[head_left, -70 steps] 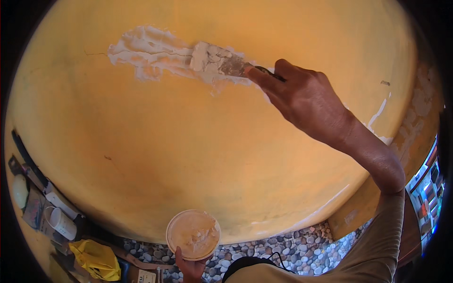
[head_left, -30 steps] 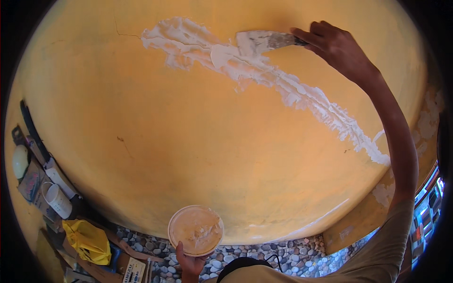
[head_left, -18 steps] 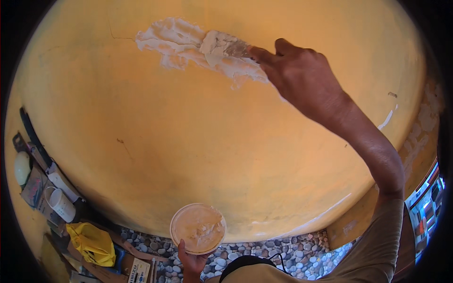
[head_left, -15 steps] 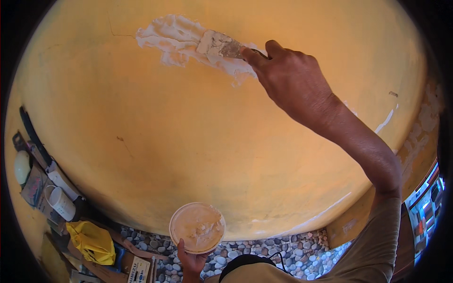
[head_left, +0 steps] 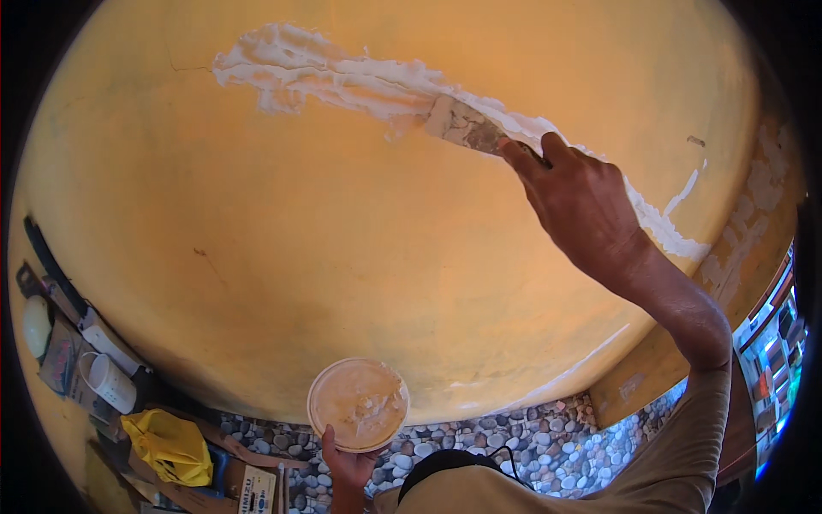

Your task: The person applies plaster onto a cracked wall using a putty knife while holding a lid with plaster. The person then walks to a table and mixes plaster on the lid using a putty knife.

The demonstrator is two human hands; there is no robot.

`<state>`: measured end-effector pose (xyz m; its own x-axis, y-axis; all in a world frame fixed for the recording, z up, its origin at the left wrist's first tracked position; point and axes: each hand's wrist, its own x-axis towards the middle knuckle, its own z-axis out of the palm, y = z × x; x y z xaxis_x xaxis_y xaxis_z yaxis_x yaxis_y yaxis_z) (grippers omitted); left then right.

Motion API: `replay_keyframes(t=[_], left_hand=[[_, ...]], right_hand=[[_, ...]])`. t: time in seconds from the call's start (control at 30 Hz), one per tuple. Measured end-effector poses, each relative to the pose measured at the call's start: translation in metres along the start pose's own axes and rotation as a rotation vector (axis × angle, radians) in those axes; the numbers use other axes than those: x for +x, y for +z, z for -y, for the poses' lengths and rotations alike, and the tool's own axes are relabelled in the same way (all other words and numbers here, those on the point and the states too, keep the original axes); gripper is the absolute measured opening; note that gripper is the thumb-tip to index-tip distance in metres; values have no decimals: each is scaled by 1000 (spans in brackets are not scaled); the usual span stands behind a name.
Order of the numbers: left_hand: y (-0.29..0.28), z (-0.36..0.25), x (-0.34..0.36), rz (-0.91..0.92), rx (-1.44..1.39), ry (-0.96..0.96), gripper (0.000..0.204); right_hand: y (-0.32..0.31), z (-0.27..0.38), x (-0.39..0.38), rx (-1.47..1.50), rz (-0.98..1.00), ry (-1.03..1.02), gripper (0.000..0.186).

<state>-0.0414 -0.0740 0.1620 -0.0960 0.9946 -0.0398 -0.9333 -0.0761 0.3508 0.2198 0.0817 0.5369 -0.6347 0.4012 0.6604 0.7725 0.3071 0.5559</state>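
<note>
My right hand grips the handle of a putty knife, its wide blade coated with dried and wet filler and laid against the yellow wall. A long, ragged streak of white filler runs across the wall from upper left down toward the right, passing behind my hand. Low in front of me, my left hand holds a round, pale lid by its near edge, thumb on the rim. Some smeared filler lies on the lid's right half.
At lower left lie a yellow plastic bag, a white handled bucket, a handsaw and cardboard boxes. Pebble-patterned flooring runs below the wall. A patchy side wall stands at right, with a thin crack at the upper left.
My right hand and the putty knife have moved right and down along the streak, showing more of the filler. The lid in my left hand has barely shifted.
</note>
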Motion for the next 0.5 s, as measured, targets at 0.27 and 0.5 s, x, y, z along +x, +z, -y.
replay_keyframes(t=[0.27,0.5], left_hand=[[3,6,1,-14,19,23,76],[7,6,-3,-2,16,14,76]], right_hand=[[20,-11,29,99,-185,9,38],[33,3,23,116,-151,2,38]])
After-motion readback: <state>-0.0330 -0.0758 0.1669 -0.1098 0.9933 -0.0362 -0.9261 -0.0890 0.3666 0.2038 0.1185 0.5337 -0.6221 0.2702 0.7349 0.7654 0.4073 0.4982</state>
